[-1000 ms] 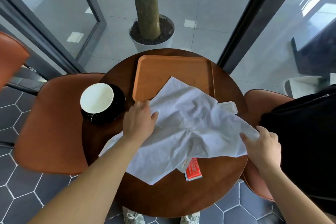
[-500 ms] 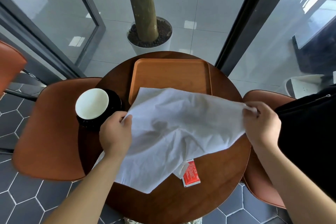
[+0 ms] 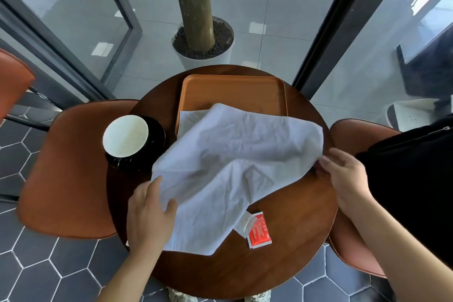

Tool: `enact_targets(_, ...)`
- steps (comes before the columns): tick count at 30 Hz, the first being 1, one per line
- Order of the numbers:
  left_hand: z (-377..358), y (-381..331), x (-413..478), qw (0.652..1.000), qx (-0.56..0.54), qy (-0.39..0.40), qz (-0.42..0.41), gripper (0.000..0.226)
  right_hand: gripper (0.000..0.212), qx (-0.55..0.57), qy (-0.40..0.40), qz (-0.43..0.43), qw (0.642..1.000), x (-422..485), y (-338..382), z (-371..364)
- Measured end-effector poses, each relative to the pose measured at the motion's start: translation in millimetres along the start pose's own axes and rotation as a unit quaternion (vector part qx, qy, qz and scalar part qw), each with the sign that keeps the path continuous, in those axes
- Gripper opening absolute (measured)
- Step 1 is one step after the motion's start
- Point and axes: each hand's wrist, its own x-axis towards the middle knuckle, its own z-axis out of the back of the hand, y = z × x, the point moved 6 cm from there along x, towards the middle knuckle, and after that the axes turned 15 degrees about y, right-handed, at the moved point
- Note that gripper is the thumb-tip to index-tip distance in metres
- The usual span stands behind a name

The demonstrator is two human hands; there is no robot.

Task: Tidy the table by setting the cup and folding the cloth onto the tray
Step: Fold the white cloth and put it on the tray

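A white cloth (image 3: 228, 167) lies crumpled across the round wooden table (image 3: 294, 240), its far edge overlapping the near part of the orange tray (image 3: 232, 91). My left hand (image 3: 149, 213) grips the cloth's near-left edge, thumb on top. My right hand (image 3: 343, 176) pinches its right corner near the table's right rim. The cup (image 3: 126, 136), white inside and black outside, stands on a black saucer (image 3: 157, 144) left of the tray, apart from both hands.
A red sachet (image 3: 258, 230) and a white sachet (image 3: 245, 223) lie by the cloth's near edge. Orange chairs (image 3: 66, 167) flank the table left and right. A potted tree trunk (image 3: 196, 7) stands beyond, between glass panels. Black clothing (image 3: 411, 179) sits at right.
Both hands have pulled the cloth's edges toward me and lowered them; the left hand moved from beside the cup to the table's near-left, the right hand dropped lower. The cloth has folded over itself.
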Motion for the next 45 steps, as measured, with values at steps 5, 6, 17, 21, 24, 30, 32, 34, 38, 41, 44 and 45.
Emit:
enact_targets(5, -21, 1, -3, 0.988, 0.107, 0.003, -0.107, 0.053, 0.028, 0.020, 0.070, 0.008, 0.997, -2, -7, -23)
enact_targets(6, -27, 0, -5, 0.981, 0.136, 0.006, -0.136, 0.048, 0.023, 0.005, 0.084, 0.010, 0.996, -2, -2, -29)
enact_targets(17, -65, 22, 3, 0.956, 0.248, 0.031, -0.154, 0.074, 0.042, 0.119, 0.405, 0.056, 0.905, -24, 59, -88)
enact_targets(21, -67, 22, 4, 0.957, 0.253, 0.027, -0.141, 0.077, 0.064, -0.025, 0.475, 0.045, 0.879, -40, 34, -106)
enact_targets(24, -68, 23, 4, 0.955, 0.257, 0.022, -0.147, 0.078, 0.040, -0.045, 0.439, 0.054, 0.896, -43, 37, -116)
enact_targets(30, -71, 26, 6, 0.957, 0.252, 0.018, -0.146, 0.075, 0.053, 0.082, 0.502, 0.048, 0.860, -49, 70, -137)
enact_targets(32, -72, 27, 6, 0.957, 0.247, 0.017, -0.153, 0.076, 0.049, -0.053, 0.435, 0.028, 0.898, -43, 62, -143)
enact_targets(34, -74, 29, 8, 0.956, 0.243, 0.010, -0.166, 0.075, 0.037, -0.157, 0.361, -0.016, 0.919, -41, 49, -148)
enact_targets(38, -73, 31, 10, 0.954, 0.238, 0.003, -0.182, 0.075, 0.028, -0.300, 0.268, 0.011, 0.916, -48, 47, -163)
enact_targets(41, -72, 31, 8, 0.952, 0.234, 0.006, -0.199, 0.075, 0.012, -0.424, 0.173, 0.028, 0.889, -49, 48, -155)
enact_targets(44, -71, 31, 8, 0.948, 0.243, 0.008, -0.204, 0.076, 0.012, -0.376, 0.139, 0.022, 0.916, -54, 52, -133)
enact_targets(45, -70, 31, 8, 0.948, 0.243, 0.006, -0.205, 0.076, 0.011, -0.321, 0.124, 0.035, 0.938, -58, 60, -123)
